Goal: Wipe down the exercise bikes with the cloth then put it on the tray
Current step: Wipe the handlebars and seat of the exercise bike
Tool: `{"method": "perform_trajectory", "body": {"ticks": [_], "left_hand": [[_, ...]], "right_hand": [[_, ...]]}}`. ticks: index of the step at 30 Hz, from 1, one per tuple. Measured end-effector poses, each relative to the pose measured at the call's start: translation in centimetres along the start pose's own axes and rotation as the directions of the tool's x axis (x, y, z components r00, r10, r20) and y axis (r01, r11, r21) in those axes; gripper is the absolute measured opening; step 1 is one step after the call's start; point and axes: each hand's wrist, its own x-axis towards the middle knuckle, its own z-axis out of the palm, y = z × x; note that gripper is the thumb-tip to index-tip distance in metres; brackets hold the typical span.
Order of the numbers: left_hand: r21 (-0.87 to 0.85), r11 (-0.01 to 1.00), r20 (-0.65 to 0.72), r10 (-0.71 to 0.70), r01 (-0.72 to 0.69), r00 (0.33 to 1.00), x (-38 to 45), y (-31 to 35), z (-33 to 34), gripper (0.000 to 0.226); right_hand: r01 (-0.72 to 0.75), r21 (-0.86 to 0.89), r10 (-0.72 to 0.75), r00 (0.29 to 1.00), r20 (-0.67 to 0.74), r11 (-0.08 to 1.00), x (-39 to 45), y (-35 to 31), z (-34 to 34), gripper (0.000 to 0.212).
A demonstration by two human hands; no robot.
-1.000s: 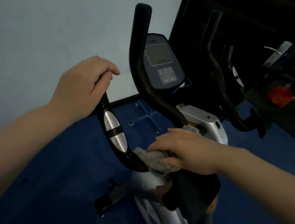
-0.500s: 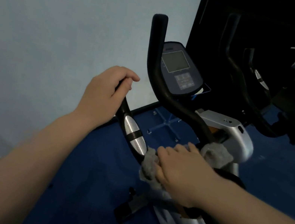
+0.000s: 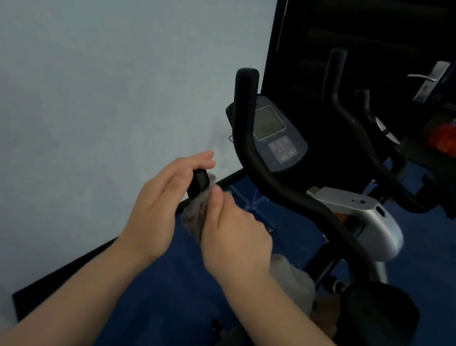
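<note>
- Against the pale wall [image 3: 83, 86], on blue flooring [image 3: 173, 300], stands the nearer exercise bike [image 3: 357, 226], its silver-grey body and dark seat [image 3: 378, 315] filling the right of the view; a second bike [image 3: 377, 150] shows behind it in the dark, its details hard to make out.
- Across the nearer bike curves the black right handlebar [image 3: 274, 178], upright at its tip, with the console [image 3: 276, 135] just behind it, screen unlit.
- At the tip of the left handlebar [image 3: 199, 183], both hands meet: the left hand [image 3: 159, 209] lies along the grip's outer side, fingers nearly straight and only loosely curled round it, more steadying than clamping.
- The right hand [image 3: 236, 238] is closed on the grey cloth [image 3: 196, 216], pinching it round the grip just below the tip; a loose fold of the same cloth trails under the wrist toward the seat.
- The step in hand looks like wiping this left grip, so the job seems partly done at best.
- Next, I judge, the cloth must slide or twist along the bar with firm pressure while the other hand braces it, then move on to the console, seat and second bike.
- No tray is in view, so placing the cloth will call for finding it first.
</note>
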Motion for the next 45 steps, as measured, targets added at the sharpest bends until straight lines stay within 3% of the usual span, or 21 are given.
{"method": "perform_trajectory", "body": {"ticks": [1, 4, 6, 8, 11, 13, 16, 17, 19, 20, 22, 24, 26, 29, 34, 37, 39, 40, 42, 45], "left_hand": [[-0.010, 1.000, -0.004, 0.001, -0.002, 1.000, -0.1, -0.1, 0.1, 0.040], [-0.054, 0.998, 0.002, -0.031, 0.031, 1.000, -0.2, -0.2, -0.2, 0.047], [-0.067, 0.997, 0.020, -0.045, 0.046, 0.999, -0.4, -0.2, -0.3, 0.052], [-0.082, 0.995, 0.034, -0.061, 0.064, 0.998, -0.4, -0.1, -0.4, 0.055], [-0.150, 0.987, 0.001, -0.059, 0.059, 0.998, -0.3, 0.2, -0.2, 0.060], [-0.170, 0.984, -0.019, -0.062, 0.058, 0.998, -0.2, 0.4, 0.1, 0.061], [-0.114, 0.992, -0.025, -0.055, 0.052, 0.998, -0.4, 0.3, 0.5, 0.057], [-0.044, 0.999, -0.027, -0.031, 0.030, 0.999, -0.4, 0.3, 0.7, 0.055], [0.191, 0.975, -0.010, 0.115, -0.111, 0.993, -0.2, 0.4, 0.9, 0.047], [0.296, 0.934, 0.025, 0.203, -0.201, 0.979, 0.1, 0.5, 1.1, 0.043], [0.439, 0.830, 0.125, 0.324, -0.345, 0.938, 0.9, 0.6, 1.3, 0.039], [0.539, 0.727, 0.200, 0.381, -0.427, 0.903, 1.5, 0.4, 1.7, 0.040], [0.611, 0.655, 0.227, 0.393, -0.445, 0.891, 1.9, 0.1, 1.8, 0.042], [0.649, 0.620, 0.206, 0.415, -0.441, 0.886, 1.8, -0.3, 1.8, 0.044], [0.590, 0.668, 0.137, 0.470, -0.453, 0.872, 1.6, -0.5, 2.2, 0.046], [0.567, 0.693, 0.110, 0.472, -0.445, 0.875, 1.5, -0.4, 2.4, 0.045], [0.557, 0.706, 0.104, 0.463, -0.437, 0.880, 1.5, -0.5, 2.4, 0.045], [0.551, 0.708, 0.105, 0.466, -0.442, 0.878, 1.6, -0.6, 2.4, 0.045], [0.543, 0.704, 0.109, 0.482, -0.459, 0.869, 1.7, -0.7, 2.3, 0.045], [0.524, 0.716, 0.110, 0.479, -0.461, 0.871, 1.7, -0.8, 2.3, 0.046]], "right_hand": [[-0.001, 0.014, 0.001, 1.000, -0.013, 1.000, 0.4, -0.3, -0.2, 0.062], [-0.045, 0.205, 0.071, 0.990, -0.121, 0.978, -2.0, 0.2, 0.2, 0.029], [-0.060, 0.246, 0.094, 0.987, -0.130, 0.967, -2.1, 0.3, 0.1, 0.024], [-0.102, 0.307, 0.121, 0.992, -0.044, 0.946, 1.0, -0.6, -0.2, 0.031], [-0.157, 0.501, 0.206, 0.978, -0.042, 0.851, 4.6, -2.4, -1.1, 0.067], [-0.079, 0.531, 0.164, 0.980, -0.114, 0.844, 4.5, -2.8, -1.5, 0.055], [0.083, 0.226, -0.052, 0.988, -0.142, 0.971, 1.1, -1.2, -0.3, 0.031], [0.033, 0.196, -0.003, 0.988, -0.152, 0.980, -0.5, -0.4, 0.0, 0.022], [-0.098, 0.201, 0.128, 0.982, -0.142, 0.975, -3.0, 1.0, 0.1, 0.037], [-0.120, 0.203, 0.147, 0.982, -0.121, 0.972, -3.7, 1.7, 0.3, 0.042], [-0.126, 0.245, 0.141, 0.989, -0.045, 0.961, -3.3, 2.2, 0.0, 0.028], [-0.108, 0.241, 0.132, 0.987, -0.089, 0.965, -2.1, 1.0, -0.2, 0.014], [-0.099, 0.202, 0.136, 0.974, -0.179, 0.974, -2.2, -0.1, 0.1, 0.013], [-0.119, 0.234, 0.181, 0.947, -0.266, 0.965, -5.6, 2.0, 0.8, 0.029], [0.132, 0.222, -0.038, 0.922, -0.385, 0.966, -7.8, 7.4, 2.2, 0.040], [0.060, 0.366, 0.108, 0.901, -0.421, 0.929, -7.3, 6.9, 2.2, 0.039], [-0.126, 0.427, 0.309, 0.867, -0.391, 0.895, -7.9, 5.6, 2.6, 0.033], [-0.260, 0.466, 0.452, 0.814, -0.365, 0.845, -8.2, 4.7, 2.9, 0.031], [-0.437, 0.668, 0.719, 0.661, -0.215, 0.602, -8.6, 2.6, 3.4, 0.052], [-0.351, 0.927, 0.853, 0.517, 0.074, 0.133, -7.7, 0.0, 3.4, 0.073]]}}
